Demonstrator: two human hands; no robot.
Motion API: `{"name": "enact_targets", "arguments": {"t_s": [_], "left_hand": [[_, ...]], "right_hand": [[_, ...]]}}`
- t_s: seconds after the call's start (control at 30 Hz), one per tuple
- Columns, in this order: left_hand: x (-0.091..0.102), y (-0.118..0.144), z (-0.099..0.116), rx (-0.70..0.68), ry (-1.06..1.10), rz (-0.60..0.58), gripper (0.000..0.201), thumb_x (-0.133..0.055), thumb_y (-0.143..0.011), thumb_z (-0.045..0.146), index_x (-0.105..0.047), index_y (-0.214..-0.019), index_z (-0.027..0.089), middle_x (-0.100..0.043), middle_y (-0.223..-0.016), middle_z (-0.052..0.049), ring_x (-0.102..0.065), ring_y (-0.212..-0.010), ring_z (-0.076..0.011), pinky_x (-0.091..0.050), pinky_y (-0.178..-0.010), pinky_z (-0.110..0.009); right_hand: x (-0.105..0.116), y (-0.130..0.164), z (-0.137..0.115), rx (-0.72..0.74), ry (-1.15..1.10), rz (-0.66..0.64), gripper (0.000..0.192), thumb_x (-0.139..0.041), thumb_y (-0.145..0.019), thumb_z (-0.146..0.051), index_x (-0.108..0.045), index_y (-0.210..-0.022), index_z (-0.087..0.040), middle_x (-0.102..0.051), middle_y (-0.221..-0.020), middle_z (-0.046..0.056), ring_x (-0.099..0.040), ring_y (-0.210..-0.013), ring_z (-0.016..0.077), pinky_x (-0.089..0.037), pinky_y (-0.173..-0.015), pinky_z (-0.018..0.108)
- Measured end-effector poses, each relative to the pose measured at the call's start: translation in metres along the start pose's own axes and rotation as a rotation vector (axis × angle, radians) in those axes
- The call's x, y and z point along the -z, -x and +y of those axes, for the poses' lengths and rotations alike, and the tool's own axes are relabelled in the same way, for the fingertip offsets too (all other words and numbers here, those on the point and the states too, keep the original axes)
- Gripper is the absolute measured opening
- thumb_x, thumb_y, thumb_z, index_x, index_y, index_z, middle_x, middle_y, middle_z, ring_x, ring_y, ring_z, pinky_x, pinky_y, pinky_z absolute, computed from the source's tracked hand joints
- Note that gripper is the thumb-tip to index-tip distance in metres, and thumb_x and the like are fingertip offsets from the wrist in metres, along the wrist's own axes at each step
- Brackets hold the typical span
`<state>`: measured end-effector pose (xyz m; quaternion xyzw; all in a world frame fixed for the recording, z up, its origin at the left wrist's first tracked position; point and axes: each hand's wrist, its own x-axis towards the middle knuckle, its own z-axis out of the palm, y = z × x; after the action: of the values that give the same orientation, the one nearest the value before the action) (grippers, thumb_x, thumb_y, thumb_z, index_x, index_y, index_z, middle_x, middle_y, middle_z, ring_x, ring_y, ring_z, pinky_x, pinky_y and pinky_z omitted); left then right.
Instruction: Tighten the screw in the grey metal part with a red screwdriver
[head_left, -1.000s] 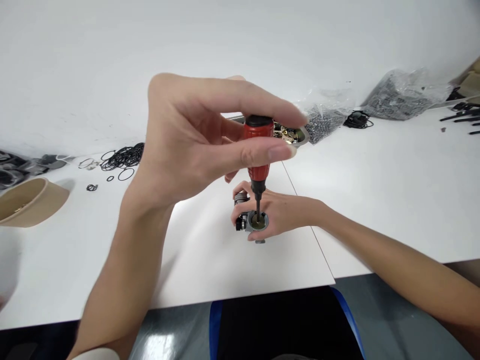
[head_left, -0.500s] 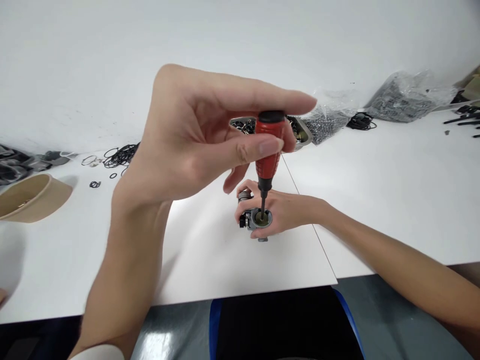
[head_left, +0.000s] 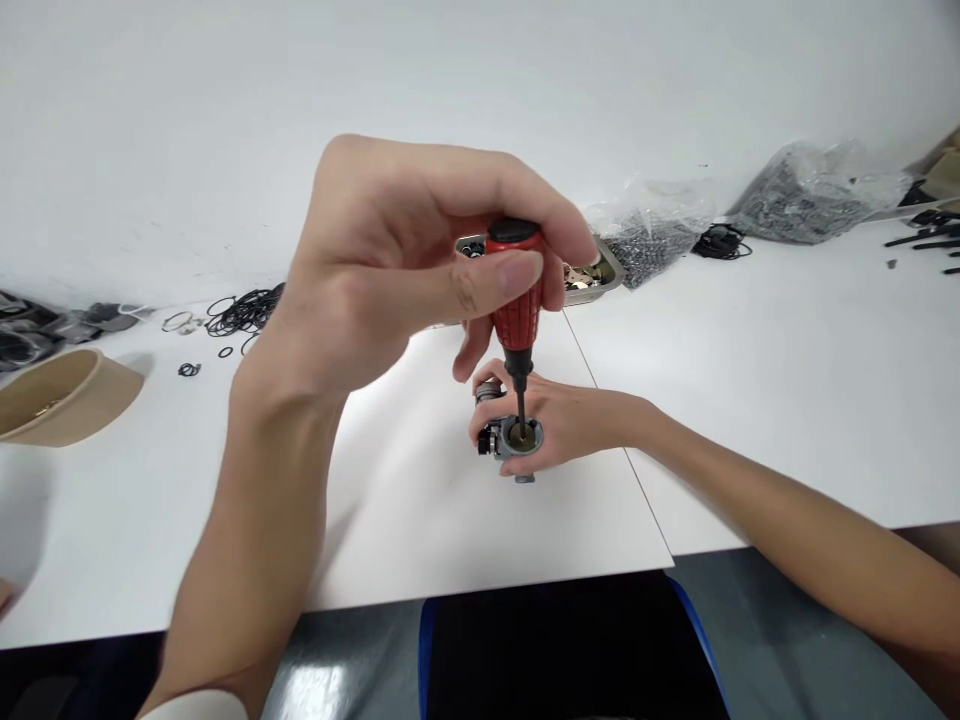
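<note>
A left hand (head_left: 397, 275) pinches a red screwdriver (head_left: 516, 300) upright in a small metal part (head_left: 517, 440) clasped by the right hand (head_left: 577, 425); a tilt could let the tip slip toward those fingers.

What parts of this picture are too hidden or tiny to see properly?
Head view only:
- Tip of the red-handled screwdriver: sunk in the small grey metal part.
- The part's far side: covered by the right hand.
- Screwdriver handle: partly wrapped by the left hand.
- Metal tray contents: behind the left hand, too small.
- Tan bowl: cut by the left edge.
</note>
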<state>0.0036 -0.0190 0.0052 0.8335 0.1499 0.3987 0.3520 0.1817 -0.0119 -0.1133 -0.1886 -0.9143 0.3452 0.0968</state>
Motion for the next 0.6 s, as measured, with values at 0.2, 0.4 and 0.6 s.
{"name": "enact_targets", "arguments": {"t_s": [0.2, 0.4, 0.6], "left_hand": [[-0.011, -0.004, -0.002, -0.081, -0.027, 0.056, 0.016, -0.074, -0.074, 0.01, -0.072, -0.09, 0.008, -0.067, -0.077, -0.003, -0.06, -0.056, -0.0081, -0.05, -0.038, -0.02], [-0.006, -0.004, -0.015, -0.056, 0.009, 0.127, 0.039, -0.081, -0.067, 0.011, -0.073, -0.106, 0.013, -0.071, -0.067, -0.006, -0.051, -0.038, -0.0071, -0.031, -0.024, -0.018], [0.0, -0.003, -0.013, -0.024, 0.109, -0.044, 0.03, -0.063, -0.085, 0.014, -0.067, -0.114, 0.006, -0.07, -0.091, -0.014, -0.068, -0.066, -0.0183, -0.049, -0.034, -0.023]], "right_hand": [[0.003, 0.0, -0.002, -0.012, 0.017, -0.016, 0.034, -0.07, -0.079, -0.03, -0.061, -0.112, -0.028, -0.04, -0.116, 0.006, -0.041, -0.116, 0.024, -0.039, -0.103, 0.043], [0.003, 0.0, -0.003, 0.001, 0.002, -0.012, 0.032, -0.069, -0.081, -0.029, -0.061, -0.111, -0.027, -0.037, -0.125, 0.007, -0.042, -0.116, 0.023, -0.039, -0.103, 0.042], [0.002, 0.0, -0.001, -0.011, -0.005, -0.004, 0.032, -0.07, -0.08, -0.03, -0.062, -0.111, -0.028, -0.036, -0.122, 0.007, -0.041, -0.116, 0.0235, -0.038, -0.104, 0.043]]}}
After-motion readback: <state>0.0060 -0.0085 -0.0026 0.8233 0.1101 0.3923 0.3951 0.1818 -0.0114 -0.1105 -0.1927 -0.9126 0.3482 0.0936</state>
